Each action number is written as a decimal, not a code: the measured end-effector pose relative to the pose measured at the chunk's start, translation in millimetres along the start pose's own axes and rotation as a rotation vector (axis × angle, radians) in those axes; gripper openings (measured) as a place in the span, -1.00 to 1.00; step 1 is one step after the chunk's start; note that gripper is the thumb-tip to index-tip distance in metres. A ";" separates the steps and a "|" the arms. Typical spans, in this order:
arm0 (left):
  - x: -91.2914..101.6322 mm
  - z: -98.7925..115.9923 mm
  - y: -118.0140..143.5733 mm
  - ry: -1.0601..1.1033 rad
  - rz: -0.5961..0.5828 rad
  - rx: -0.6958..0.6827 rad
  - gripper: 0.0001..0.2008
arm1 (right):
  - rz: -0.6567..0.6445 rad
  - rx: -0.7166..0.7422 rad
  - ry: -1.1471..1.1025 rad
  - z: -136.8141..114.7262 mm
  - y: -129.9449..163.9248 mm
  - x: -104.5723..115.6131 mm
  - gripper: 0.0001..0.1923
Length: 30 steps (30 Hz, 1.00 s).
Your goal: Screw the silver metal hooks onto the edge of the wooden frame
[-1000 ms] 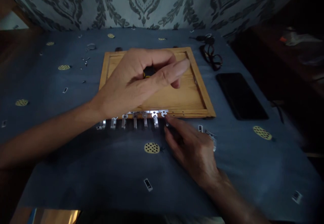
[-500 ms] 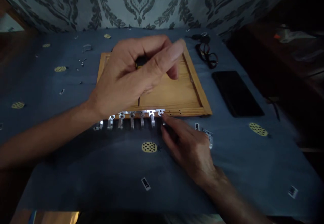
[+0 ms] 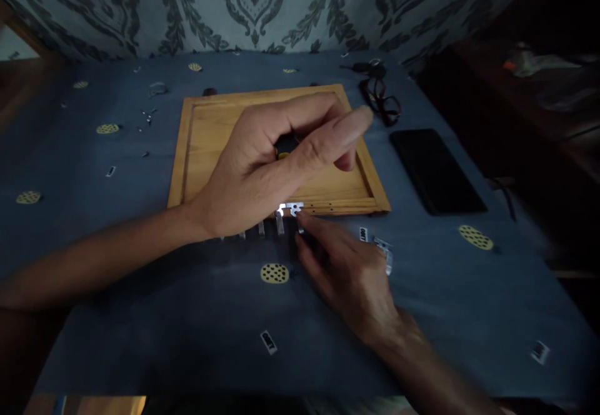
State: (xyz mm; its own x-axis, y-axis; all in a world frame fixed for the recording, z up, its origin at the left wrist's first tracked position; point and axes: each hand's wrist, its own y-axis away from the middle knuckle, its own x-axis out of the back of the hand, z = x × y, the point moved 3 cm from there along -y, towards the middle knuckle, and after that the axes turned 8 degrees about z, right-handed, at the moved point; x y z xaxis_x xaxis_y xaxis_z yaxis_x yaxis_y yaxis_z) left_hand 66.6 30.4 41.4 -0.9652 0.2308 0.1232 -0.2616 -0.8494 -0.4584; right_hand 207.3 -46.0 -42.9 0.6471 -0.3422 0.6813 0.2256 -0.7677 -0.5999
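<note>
My left hand [image 3: 281,165] hovers over a wooden panel with a raised frame [image 3: 210,134], its fingers curled round a black-and-yellow screwdriver [image 3: 285,145]. Most of that tool is hidden by the hand. Along the panel's near edge sits a row of small silver metal brackets [image 3: 280,221], partly covered by my left hand and wrist. My right hand [image 3: 354,271] pinches the rightmost metal bracket [image 3: 295,207] between thumb and forefinger against that edge. Small dark holes show in the wood to its right.
Loose metal brackets [image 3: 384,252] lie right of my right hand. A black phone or tablet [image 3: 438,171], eyeglasses [image 3: 382,102] and keys [image 3: 370,67] are on the right. Small screws [image 3: 149,116] and a curved piece [image 3: 157,90] lie left on the patterned blue cloth [image 3: 187,334].
My left hand has moved right and toward me with the screwdriver, now covering more of the bracket row. My right hand stays at the rightmost bracket. The view has shifted slightly.
</note>
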 end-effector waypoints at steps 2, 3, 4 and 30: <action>-3.1 -0.5 0.0 0.064 0.007 -0.001 -0.68 | 0.006 0.001 0.005 0.0 -0.1 0.2 -0.76; -4.6 -0.8 0.3 0.093 0.008 0.004 -0.68 | 0.004 0.001 0.009 0.1 -0.1 0.2 -0.76; -6.0 -1.2 0.7 0.114 0.008 0.012 -0.68 | 0.002 0.003 0.010 0.1 -0.1 0.2 -0.76; -7.5 -1.6 4.2 0.073 -0.049 0.061 -0.66 | -0.002 -0.013 -0.013 0.9 -0.5 1.1 -0.77</action>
State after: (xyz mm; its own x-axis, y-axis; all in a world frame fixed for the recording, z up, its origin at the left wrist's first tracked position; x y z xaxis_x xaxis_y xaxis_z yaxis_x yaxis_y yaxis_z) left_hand 72.8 25.9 37.1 -0.9492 0.3048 0.0783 -0.3101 -0.8630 -0.3988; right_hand 208.6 -45.4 -42.2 0.6562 -0.3338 0.6767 0.2170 -0.7755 -0.5929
